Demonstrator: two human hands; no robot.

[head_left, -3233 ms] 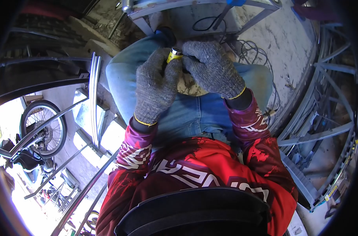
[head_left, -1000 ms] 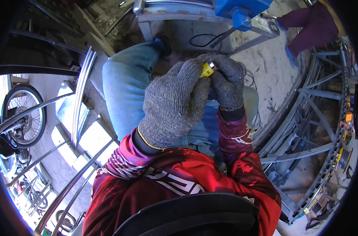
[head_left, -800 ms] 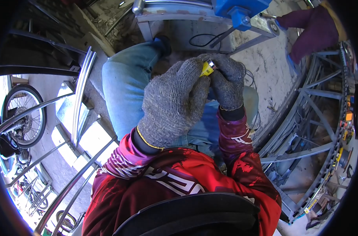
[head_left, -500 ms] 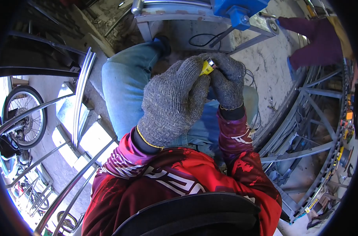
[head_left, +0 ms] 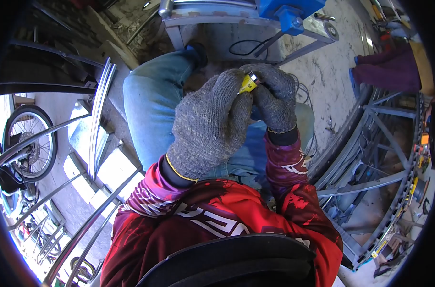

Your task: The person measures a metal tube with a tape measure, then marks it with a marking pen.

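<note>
Both hands wear grey knitted gloves and meet above my lap. Between them is a short yellow strip [head_left: 247, 84] with dark marks and a shiny metal end, which looks like the end of a measuring tape. My left hand [head_left: 210, 119] has its fingers closed on the strip's lower left side. My right hand [head_left: 276, 95] is closed next to the metal end, with its fingertips curled and partly hidden. Whether the right fingers grip the strip cannot be made out. The rest of the strip is hidden by the gloves.
A metal stand [head_left: 212, 20] with a blue machine part [head_left: 291, 14] is ahead. Metal frames [head_left: 389, 182] lie at the right; bars [head_left: 100, 119] and a motorcycle wheel [head_left: 31, 138] are at the left. Another person's legs [head_left: 389, 71] show at the upper right.
The yellow strip has shifted slightly left between my gloves, and more of it shows. The other person's legs at the upper right have moved closer together and slightly down.
</note>
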